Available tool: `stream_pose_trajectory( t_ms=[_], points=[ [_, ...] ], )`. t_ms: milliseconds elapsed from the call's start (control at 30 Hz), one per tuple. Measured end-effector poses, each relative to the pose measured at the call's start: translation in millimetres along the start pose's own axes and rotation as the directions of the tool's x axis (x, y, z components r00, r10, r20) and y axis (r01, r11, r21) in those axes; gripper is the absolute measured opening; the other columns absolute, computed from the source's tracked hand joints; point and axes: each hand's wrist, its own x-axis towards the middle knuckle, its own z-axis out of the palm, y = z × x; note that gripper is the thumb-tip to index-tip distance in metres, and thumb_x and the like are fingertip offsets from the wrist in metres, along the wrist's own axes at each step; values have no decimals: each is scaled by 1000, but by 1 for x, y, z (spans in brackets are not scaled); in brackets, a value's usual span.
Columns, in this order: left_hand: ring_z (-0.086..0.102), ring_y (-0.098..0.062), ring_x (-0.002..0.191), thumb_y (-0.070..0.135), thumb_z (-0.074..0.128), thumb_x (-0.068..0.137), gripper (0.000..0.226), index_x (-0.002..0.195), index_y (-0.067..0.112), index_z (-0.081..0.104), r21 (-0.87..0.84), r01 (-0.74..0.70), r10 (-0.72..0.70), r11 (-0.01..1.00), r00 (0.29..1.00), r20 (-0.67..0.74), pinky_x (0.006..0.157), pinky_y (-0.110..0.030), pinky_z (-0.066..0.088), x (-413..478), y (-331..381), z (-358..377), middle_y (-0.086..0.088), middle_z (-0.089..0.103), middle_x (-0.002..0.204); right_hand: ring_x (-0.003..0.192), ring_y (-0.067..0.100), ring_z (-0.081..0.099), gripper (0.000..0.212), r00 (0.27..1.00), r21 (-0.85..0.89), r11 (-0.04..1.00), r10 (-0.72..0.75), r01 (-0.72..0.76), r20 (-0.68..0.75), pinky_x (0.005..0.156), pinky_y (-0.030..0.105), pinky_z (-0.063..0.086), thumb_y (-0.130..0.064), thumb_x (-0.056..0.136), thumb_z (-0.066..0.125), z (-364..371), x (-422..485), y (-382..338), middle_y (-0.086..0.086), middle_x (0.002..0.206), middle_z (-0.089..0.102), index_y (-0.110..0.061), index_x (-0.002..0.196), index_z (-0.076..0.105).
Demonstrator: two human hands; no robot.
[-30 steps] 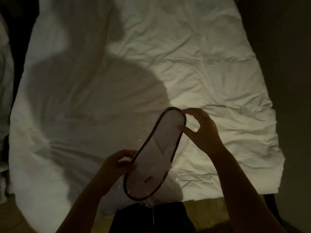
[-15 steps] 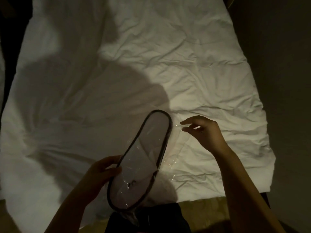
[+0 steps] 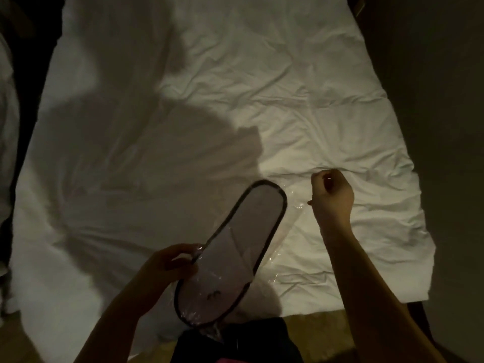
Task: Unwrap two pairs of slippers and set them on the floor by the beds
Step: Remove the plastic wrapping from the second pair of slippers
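Note:
A white slipper pack (image 3: 235,244) with dark trim, a small logo at its near end, hangs above the foot of the bed, tilted with its far end up and right. Clear plastic wrap (image 3: 290,226) covers it and stretches off its right side. My left hand (image 3: 170,263) grips the pack at its left edge near the middle. My right hand (image 3: 331,195) is closed to the right of the pack's far end, pinching the stretched plastic. How many slippers are in the pack cannot be told.
The white wrinkled duvet of the bed (image 3: 235,87) fills the view, its foot edge near me. A second bed's edge (image 3: 6,127) shows at far left across a dark gap. Wooden floor (image 3: 314,323) lies below, a dark wall (image 3: 445,127) on the right.
My right hand let go of the slipper's far end, moved right and closed on the plastic, pulling it sideways. The pack dropped slightly lower and to the left in my left hand.

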Motion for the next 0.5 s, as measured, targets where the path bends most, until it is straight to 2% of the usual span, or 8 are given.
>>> stream_pose_trajectory(
  t_ms=[100, 167, 200, 267, 333, 367, 433, 500],
  points=[
    [71, -19, 90, 6, 78, 68, 35, 100, 16, 73, 56, 4, -8, 998, 998, 63, 73, -25, 55, 0, 8, 4, -10, 76, 96, 56, 18, 44, 21, 916, 275, 896, 388, -348, -107, 52, 33, 46, -18, 90, 47, 2, 5, 2, 3, 62, 48, -12, 70, 52],
    [71, -24, 93, 5, 76, 72, 32, 103, 14, 72, 91, 11, -17, 996, 998, 68, 72, -28, 56, 3, 11, 8, -14, 75, 98, 54, 17, 46, 18, 784, 514, 667, 620, -540, 20, 49, 25, 46, -17, 92, 48, 0, 2, -2, 3, 66, 54, -11, 77, 54],
    [71, -26, 94, 5, 76, 73, 31, 102, 14, 72, 83, 19, -22, 996, 999, 47, 73, -28, 56, 3, 10, 10, -15, 74, 100, 58, 17, 54, 10, 780, 534, 639, 622, -553, 63, 54, 25, 52, -17, 92, 51, 0, -1, -2, 3, 74, 63, -11, 86, 55],
    [71, -26, 95, 7, 75, 70, 31, 100, 16, 73, 48, 41, -41, 998, 999, 0, 73, -26, 56, 3, 9, 10, -14, 75, 101, 73, 20, 68, 11, 890, 456, 779, 451, -430, 68, 67, 29, 55, -17, 89, 60, 1, -8, 0, 5, 88, 73, -16, 95, 52],
    [72, -25, 94, 14, 76, 67, 32, 98, 17, 74, 45, 53, -53, 998, 999, -10, 72, -24, 56, 0, 7, 7, -12, 76, 99, 84, 18, 70, 15, 991, 175, 977, 114, -123, 65, 71, 29, 53, -18, 85, 67, -1, -16, 2, 0, 90, 74, -25, 87, 53],
    [72, -25, 94, 14, 76, 67, 31, 98, 17, 75, 51, 57, -57, 997, 998, -12, 72, -24, 55, -1, 6, 6, -13, 76, 99, 87, 15, 68, 16, 993, 10, 997, -72, 72, 88, 73, 26, 52, -16, 84, 68, -1, -18, 4, -5, 90, 73, -28, 83, 57],
    [71, -24, 94, 9, 74, 70, 30, 99, 18, 75, 60, 65, -64, 996, 998, -24, 73, -25, 56, -1, 3, 2, -13, 76, 100, 87, 8, 58, 16, 908, -207, 885, -397, 417, 134, 77, 22, 47, -10, 80, 70, -3, -15, 10, -16, 86, 67, -26, 80, 66],
    [71, -23, 92, 1, 72, 74, 30, 99, 17, 75, 70, 67, -65, 995, 997, -29, 73, -26, 56, -1, 2, 0, -15, 75, 99, 78, 2, 56, 20, 851, -221, 829, -458, 513, 257, 75, 16, 44, -8, 79, 70, -4, -13, 11, -23, 79, 63, -28, 79, 70]
  ],
)
